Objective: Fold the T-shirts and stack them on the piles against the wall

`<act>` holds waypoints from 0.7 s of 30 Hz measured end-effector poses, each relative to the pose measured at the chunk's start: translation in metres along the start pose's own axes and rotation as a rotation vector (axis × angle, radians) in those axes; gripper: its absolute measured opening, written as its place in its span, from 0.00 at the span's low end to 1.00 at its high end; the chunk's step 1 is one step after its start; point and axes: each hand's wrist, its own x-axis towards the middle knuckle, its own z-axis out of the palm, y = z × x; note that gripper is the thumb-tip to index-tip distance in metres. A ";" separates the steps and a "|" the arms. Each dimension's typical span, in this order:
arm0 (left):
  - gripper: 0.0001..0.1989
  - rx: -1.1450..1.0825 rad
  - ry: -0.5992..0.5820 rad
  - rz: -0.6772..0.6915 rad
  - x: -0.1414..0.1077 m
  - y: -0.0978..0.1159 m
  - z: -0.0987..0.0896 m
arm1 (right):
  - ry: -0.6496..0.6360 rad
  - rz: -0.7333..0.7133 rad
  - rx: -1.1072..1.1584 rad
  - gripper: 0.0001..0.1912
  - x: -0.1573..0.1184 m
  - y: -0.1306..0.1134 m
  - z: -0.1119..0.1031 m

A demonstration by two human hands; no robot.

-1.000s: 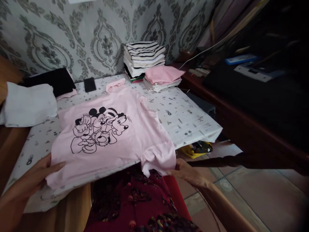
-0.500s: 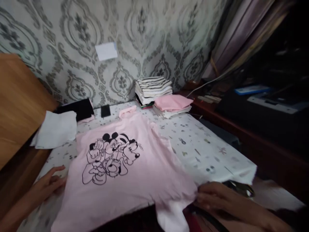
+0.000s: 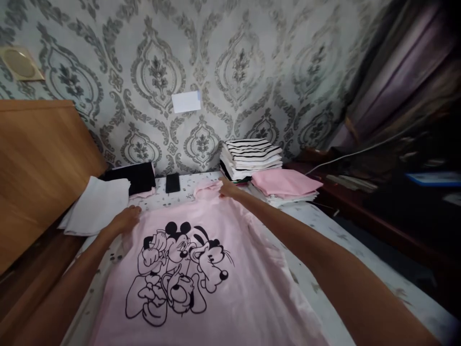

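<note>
Head view: a pink shirt [image 3: 237,302] with a black-line cartoon print [image 3: 180,278] lies spread on a patterned white tablecloth [image 3: 317,300], its near part running past the bottom edge. Farther in, the left hand [image 3: 127,220] rests at the shirt's far left edge, fingers bent (whether they grip cloth I cannot tell). The right hand [image 3: 227,188] reaches across and touches the shirt's far sleeve [image 3: 206,189]; blur hides whether it pinches or merely touches. Beyond the left hand sit white folded cloth [image 3: 99,204] and black folded cloth [image 3: 140,178], with a dark phone-like rectangle [image 3: 173,183] just beside. Past the right hand stand pink folded cloth [image 3: 284,180] and a striped-topped stack [image 3: 250,156], near the damask-patterned wall [image 3: 237,67].
</note>
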 end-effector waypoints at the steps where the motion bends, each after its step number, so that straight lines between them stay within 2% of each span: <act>1: 0.17 0.001 -0.015 -0.010 0.002 -0.004 0.002 | 0.008 0.021 0.001 0.30 0.017 0.001 0.007; 6: 0.04 -0.023 -0.078 -0.054 0.003 -0.017 0.002 | -0.001 0.156 0.105 0.19 0.077 0.013 0.032; 10: 0.05 -0.067 -0.023 -0.088 0.002 -0.021 0.000 | 0.026 0.187 0.310 0.19 0.102 0.020 0.042; 12: 0.08 -0.146 0.068 -0.129 0.003 -0.021 -0.002 | 0.091 0.154 0.421 0.18 0.109 0.019 0.041; 15: 0.09 -0.318 0.270 -0.174 0.006 -0.016 -0.007 | 0.226 0.051 0.558 0.10 0.116 0.012 0.036; 18: 0.10 -0.327 0.376 -0.176 0.013 -0.004 -0.015 | 0.341 -0.074 0.651 0.14 0.120 0.002 0.030; 19: 0.10 -0.280 0.382 -0.174 0.015 0.000 -0.017 | 0.348 -0.120 0.613 0.16 0.121 -0.002 0.029; 21: 0.12 -0.141 0.357 -0.170 0.021 0.010 -0.020 | 0.272 -0.198 0.395 0.18 0.122 -0.006 0.031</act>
